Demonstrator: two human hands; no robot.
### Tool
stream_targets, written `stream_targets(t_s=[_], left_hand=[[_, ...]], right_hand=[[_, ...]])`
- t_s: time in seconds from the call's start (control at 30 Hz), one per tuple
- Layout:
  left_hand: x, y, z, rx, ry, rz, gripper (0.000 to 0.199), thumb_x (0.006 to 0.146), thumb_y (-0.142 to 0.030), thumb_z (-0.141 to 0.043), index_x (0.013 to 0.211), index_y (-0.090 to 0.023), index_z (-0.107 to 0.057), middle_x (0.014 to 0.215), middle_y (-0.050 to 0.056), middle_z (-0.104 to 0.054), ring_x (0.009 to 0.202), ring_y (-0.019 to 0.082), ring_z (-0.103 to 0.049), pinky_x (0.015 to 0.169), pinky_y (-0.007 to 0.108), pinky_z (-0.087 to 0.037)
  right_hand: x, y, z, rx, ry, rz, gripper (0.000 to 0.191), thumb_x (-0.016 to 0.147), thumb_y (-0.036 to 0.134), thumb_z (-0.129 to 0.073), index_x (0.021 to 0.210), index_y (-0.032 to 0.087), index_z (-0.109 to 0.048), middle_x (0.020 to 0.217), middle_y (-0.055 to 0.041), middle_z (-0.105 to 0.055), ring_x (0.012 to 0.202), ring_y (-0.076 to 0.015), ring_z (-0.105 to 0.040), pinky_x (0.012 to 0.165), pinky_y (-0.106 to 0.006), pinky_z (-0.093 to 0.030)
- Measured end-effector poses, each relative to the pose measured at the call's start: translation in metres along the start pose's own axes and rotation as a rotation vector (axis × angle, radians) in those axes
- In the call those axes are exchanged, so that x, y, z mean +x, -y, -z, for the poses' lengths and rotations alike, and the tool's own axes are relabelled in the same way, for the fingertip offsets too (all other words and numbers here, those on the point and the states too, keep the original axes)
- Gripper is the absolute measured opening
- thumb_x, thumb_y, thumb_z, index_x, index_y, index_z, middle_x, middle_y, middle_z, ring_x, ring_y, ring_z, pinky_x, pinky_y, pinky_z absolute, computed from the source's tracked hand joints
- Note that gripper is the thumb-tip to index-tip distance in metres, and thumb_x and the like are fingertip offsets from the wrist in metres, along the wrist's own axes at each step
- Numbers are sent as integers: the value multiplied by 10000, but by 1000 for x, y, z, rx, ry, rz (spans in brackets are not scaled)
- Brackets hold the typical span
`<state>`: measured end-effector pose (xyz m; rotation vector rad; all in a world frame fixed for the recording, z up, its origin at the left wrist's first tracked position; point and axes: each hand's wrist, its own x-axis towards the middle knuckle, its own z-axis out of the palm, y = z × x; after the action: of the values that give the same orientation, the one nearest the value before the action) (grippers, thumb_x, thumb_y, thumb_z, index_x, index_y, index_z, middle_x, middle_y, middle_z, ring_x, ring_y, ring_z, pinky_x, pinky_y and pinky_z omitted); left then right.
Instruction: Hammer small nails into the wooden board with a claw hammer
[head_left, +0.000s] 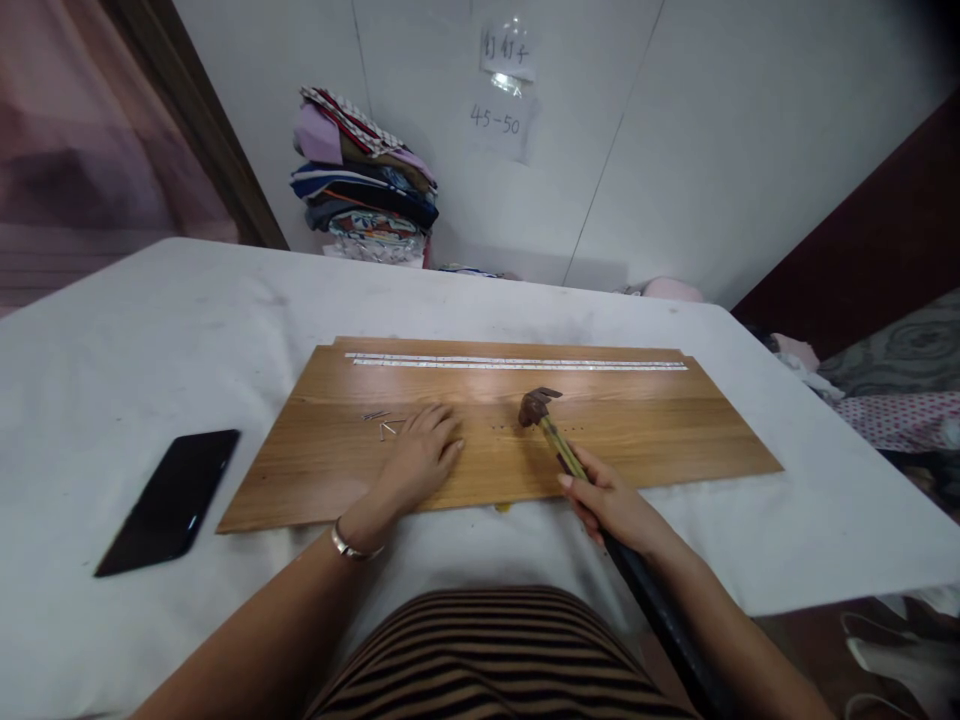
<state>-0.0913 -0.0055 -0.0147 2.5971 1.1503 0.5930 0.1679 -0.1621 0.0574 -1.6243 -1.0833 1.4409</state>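
A wooden board (315,480) lies flat with a white measuring tape strip (517,363) along its far side. My right hand (607,500) is closed around the handle of a claw hammer (536,406), whose rusty head is over the middle of the board. Palm down on the board rests my left hand (424,450), fingers stretched out. Just left of its fingertips are several loose nails (387,430). A row of small dark marks (504,427) runs beneath the hammer head; whether these are holes or nail heads I cannot tell.
A black phone (169,505) lies left of the board on the white-covered table (247,300). Folded clothes (367,185) are stacked at the back against the wall. Paper notes (506,90) hang on that wall. Dotted fabric (892,420) lies beyond the table at the right.
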Motion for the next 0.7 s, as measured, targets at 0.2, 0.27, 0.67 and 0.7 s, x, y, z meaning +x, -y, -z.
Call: stream_targets(t_s=[0.2, 0.27, 0.67, 0.7], left_hand=[[0, 0, 0, 2, 3, -2, 342, 956, -343, -483, 1208, -194, -660, 1403, 138, -605, 1356, 322, -509, 1168, 564, -393], [0, 0, 1, 13, 10, -3, 342, 955, -338, -486, 1207, -189, -661, 1404, 139, -604, 1353, 322, -510, 1167, 563, -394], [1, -1, -1, 16, 3, 3, 347, 956, -339, -478, 1193, -177, -674, 1395, 145, -608, 1338, 327, -520, 1160, 547, -406], [1, -1, -1, 16, 5, 0, 347, 956, -341, -479, 1193, -179, -673, 1394, 145, -609, 1336, 326, -522, 1161, 544, -406]], right_hand=[[-1, 1, -1, -17, 13, -11, 798, 886, 460, -597, 1565, 166, -297, 487, 130, -373, 350, -85, -323, 336, -198, -342], [1, -1, 0, -17, 21, -5, 771, 893, 458, -589, 1554, 173, -312, 488, 134, -372, 347, -82, -320, 334, -195, -345], [1, 0, 1, -20, 13, 1, 754, 890, 468, -598, 1540, 190, -336, 492, 132, -374, 351, -78, -346, 340, -191, -342], [2, -1, 1, -23, 14, 1, 756, 888, 468, -599, 1540, 192, -336, 489, 134, -370, 350, -80, -348, 339, -190, -341]])
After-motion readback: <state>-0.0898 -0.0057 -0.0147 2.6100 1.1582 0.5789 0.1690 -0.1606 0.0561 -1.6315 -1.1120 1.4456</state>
